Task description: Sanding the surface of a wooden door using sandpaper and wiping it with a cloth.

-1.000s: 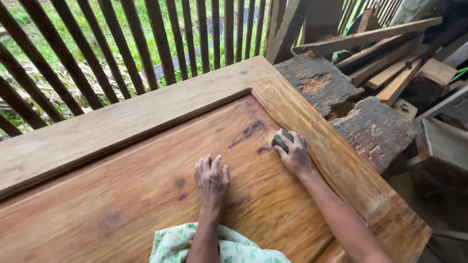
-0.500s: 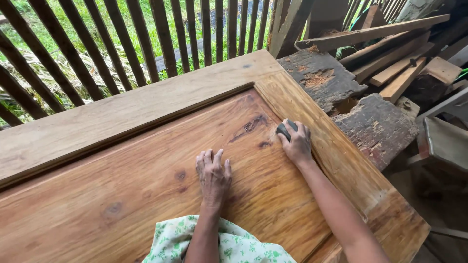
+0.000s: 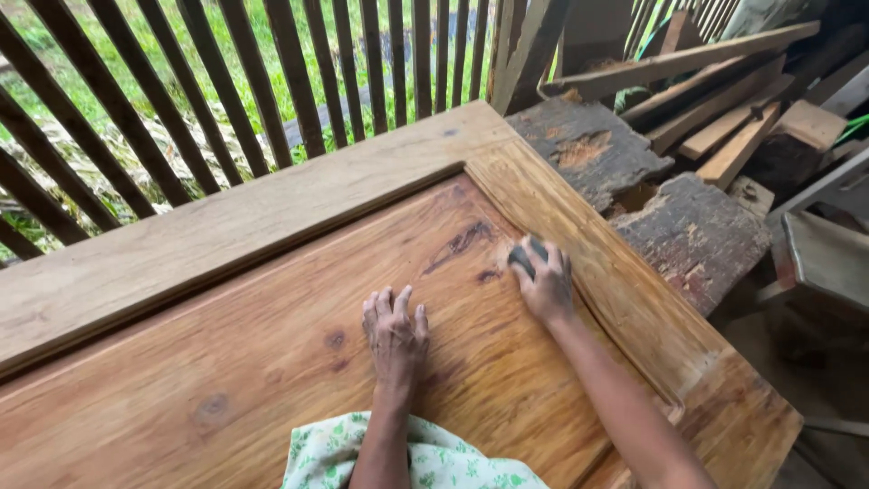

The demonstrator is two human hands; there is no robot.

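A large wooden door panel (image 3: 226, 362) lies flat, with a raised frame (image 3: 226, 226) around a recessed centre. My left hand (image 3: 395, 333) rests flat on the recessed wood, fingers spread, holding nothing. My right hand (image 3: 546, 284) presses a small dark sanding pad (image 3: 523, 255) against the panel beside the inner edge of the right frame rail, near a dark knot (image 3: 459, 242). Most of the pad is hidden under my fingers.
A dark slatted wooden railing (image 3: 226, 100) runs along the far side, with grass behind it. Rough weathered slabs (image 3: 634, 181) and stacked planks (image 3: 724, 100) crowd the right. A green floral cloth (image 3: 425, 462) shows at the bottom edge.
My right hand has slid the pad back and forth a short way along the frame's inner edge. The left hand has stayed planted in the same spot.
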